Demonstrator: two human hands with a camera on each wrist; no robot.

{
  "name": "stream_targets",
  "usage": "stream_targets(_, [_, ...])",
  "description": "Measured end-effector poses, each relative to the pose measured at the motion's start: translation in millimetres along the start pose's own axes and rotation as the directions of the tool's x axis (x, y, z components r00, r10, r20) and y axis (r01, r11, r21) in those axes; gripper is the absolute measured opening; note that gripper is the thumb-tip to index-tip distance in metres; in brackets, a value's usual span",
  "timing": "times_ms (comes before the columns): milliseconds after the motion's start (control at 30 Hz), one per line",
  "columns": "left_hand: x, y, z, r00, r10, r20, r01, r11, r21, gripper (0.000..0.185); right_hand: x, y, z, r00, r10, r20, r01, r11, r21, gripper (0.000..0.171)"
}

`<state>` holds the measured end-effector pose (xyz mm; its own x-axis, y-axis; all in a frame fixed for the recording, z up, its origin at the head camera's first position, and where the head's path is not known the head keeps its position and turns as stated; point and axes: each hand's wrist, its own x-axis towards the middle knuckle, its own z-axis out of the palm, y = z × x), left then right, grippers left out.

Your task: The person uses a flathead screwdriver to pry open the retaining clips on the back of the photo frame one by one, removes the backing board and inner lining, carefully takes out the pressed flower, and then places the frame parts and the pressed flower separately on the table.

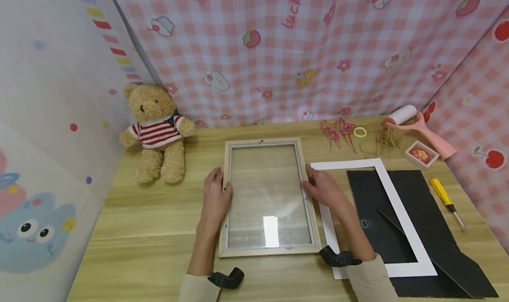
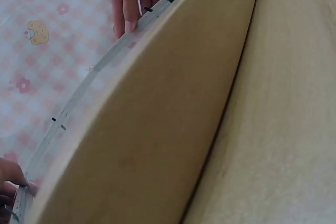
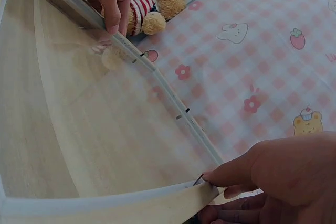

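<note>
A light wooden picture frame with a clear glass pane inside it lies in the middle of the wooden table. My left hand grips its left side, thumb on the top edge and fingers down the outside. On the opposite side my right hand pinches the frame between thumb and fingers; the right wrist view shows this hand at the frame's edge. Small dark metal tabs stick out along the inner rim. A white mat border lies right of the frame, partly under my right forearm.
Under the mat is a black backing board. A yellow screwdriver lies at the far right. Behind are pink dried flowers, a tape ring, twine, a small box and a lint roller. A teddy bear sits back left.
</note>
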<state>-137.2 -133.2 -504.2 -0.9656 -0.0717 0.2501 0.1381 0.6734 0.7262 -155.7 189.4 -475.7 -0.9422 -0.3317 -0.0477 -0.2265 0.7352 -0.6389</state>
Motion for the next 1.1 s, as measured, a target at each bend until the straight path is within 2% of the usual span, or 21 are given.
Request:
stream_targets(100, [1.8,-10.3,5.0,1.000,-0.012,-0.008,0.012,1.000,-0.004,0.042,0.0,0.7,0.1,1.000,-0.006,-0.007,0.006,1.000,0.016,0.061])
stream_targets(233, [4.3,-27.3,13.4,1.000,0.003,-0.009,-0.003,0.999,0.036,0.043,-0.9,1.7,-1.0,1.000,-0.005,-0.011,0.005,1.000,0.023,0.060])
stream_targets(300, [4.4,-30.5,14.0,1.000,0.012,-0.010,-0.011,0.998,0.066,0.043,-1.0,2.4,-0.8,1.000,-0.009,-0.011,0.009,1.000,0.020,0.060])
stream_targets(400, [6.0,-31.3,13.5,1.000,-0.005,-0.016,0.006,0.998,0.056,0.044,-0.9,2.6,-0.6,1.000,-0.014,-0.008,0.014,1.000,0.023,0.060])
stream_targets(500, [5.8,-17.8,3.5,0.997,-0.082,0.004,0.083,0.994,-0.072,0.046,-0.9,1.2,-1.3,1.000,-0.016,-0.007,0.016,1.000,0.023,0.060])
stream_targets(567, [5.7,-10.0,-3.2,0.985,-0.167,0.043,0.173,0.969,-0.179,0.046,-1.1,-0.2,-2.1,1.000,-0.013,-0.005,0.013,1.000,0.021,0.061])
stream_targets(633, [4.5,1.8,-12.5,0.957,-0.267,0.114,0.290,0.901,-0.322,0.050,-1.3,-1.2,-2.9,1.000,-0.011,-0.002,0.011,1.000,0.014,0.061])
stream_targets(667, [4.8,2.3,-13.7,0.941,-0.305,0.144,0.337,0.868,-0.365,0.051,-1.2,-1.5,-3.1,1.000,-0.008,0.003,0.008,1.000,0.012,0.061])
stream_targets(733, [6.1,0.9,-15.1,0.914,-0.356,0.193,0.406,0.801,-0.441,0.054,-0.9,-1.4,-3.5,1.000,-0.004,0.008,0.004,1.000,0.008,0.061])
stream_targets(800, [6.9,-2.3,-14.7,0.890,-0.389,0.235,0.454,0.718,-0.528,0.059,-0.7,-0.8,-3.3,1.000,0.000,0.013,0.000,1.000,0.005,0.061])
stream_targets(967, [8.0,-6.8,-14.3,0.849,-0.435,0.299,0.509,0.526,-0.681,0.067,0.4,0.7,-1.5,1.000,0.013,0.019,-0.013,1.000,0.005,0.061])
stream_targets(1033, [8.4,-6.6,-13.8,0.844,-0.439,0.308,0.509,0.477,-0.717,0.069,0.6,0.6,-0.8,1.000,0.016,0.019,-0.016,1.000,0.006,0.060])
stream_targets(1100, [8.8,-5.6,-13.4,0.843,-0.439,0.311,0.505,0.446,-0.739,0.071,1.0,0.7,-0.1,1.000,0.016,0.016,-0.016,1.000,0.007,0.060])
